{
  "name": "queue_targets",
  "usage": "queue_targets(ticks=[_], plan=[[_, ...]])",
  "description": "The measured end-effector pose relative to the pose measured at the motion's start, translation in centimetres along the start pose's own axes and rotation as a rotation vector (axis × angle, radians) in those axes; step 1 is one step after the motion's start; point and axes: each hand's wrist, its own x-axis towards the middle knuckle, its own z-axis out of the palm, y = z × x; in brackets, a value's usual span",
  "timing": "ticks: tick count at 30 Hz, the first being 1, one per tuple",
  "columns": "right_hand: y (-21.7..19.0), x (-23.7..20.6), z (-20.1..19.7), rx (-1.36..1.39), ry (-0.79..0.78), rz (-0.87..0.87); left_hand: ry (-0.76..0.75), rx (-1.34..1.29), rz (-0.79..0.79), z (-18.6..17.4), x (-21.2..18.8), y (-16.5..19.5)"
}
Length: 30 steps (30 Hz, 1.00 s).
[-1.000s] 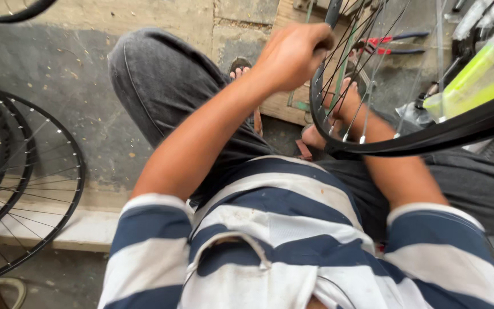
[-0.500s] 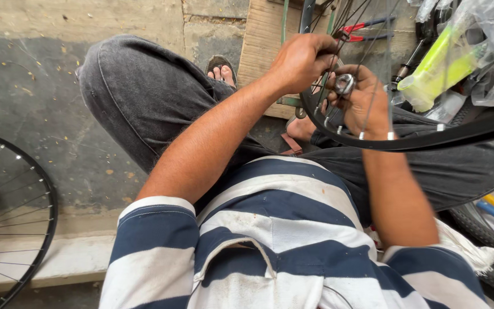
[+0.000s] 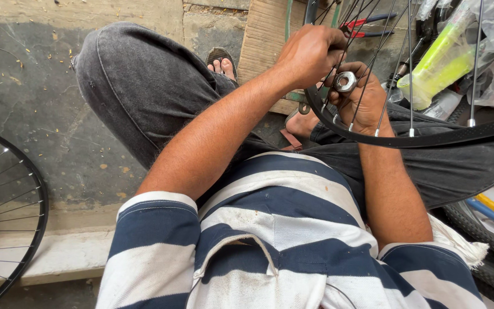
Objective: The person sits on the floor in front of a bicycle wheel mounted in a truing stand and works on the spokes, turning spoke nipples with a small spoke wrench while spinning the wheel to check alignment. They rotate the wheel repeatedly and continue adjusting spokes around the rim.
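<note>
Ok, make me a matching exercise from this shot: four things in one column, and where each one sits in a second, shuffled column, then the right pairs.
Things:
1. round metal spoke tool
2. spare spoked wheel
3. red-handled pliers
4. yellow-green bottle

Places:
A. on the ground at the far left edge
B. in the right hand, behind the spokes
C. under clear plastic at the upper right
D. on the ground beyond the left hand

Pairs: 1-B, 2-A, 3-D, 4-C

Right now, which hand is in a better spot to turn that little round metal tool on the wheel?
Probably the right hand: its fingers already pinch the round metal tool among the spokes. The left hand grips spokes above it, seemingly steadying the wheel rim.
</note>
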Motion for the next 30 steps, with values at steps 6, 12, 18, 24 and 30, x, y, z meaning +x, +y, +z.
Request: queue_targets(ticks=[6,12,18,24,30], plan=[[0.3,0.0,0.8,-0.577,0.085,-0.182,0.021,-0.003,0.037,0.4,-0.1,-0.5],[-1.1,-0.8,2.1,-0.642,0.006,-0.186,0.009,-0.016,0.013,0.2,0.0,-0.2],[-1.6,-1.2,2.9,-0.695,-0.036,-0.118,-0.002,0.073,-0.01,-0.1,-0.7,0.4],[-2.0,-2.3,2.0,-0.356,-0.082,-0.119,-0.203,0.175,0.011,0.1,-1.7,-0.5],[-0.7,-5.5,2.9,-0.956,0.074,-0.376,-0.053,0.248,0.12,2.9,-2.4,-1.5]])
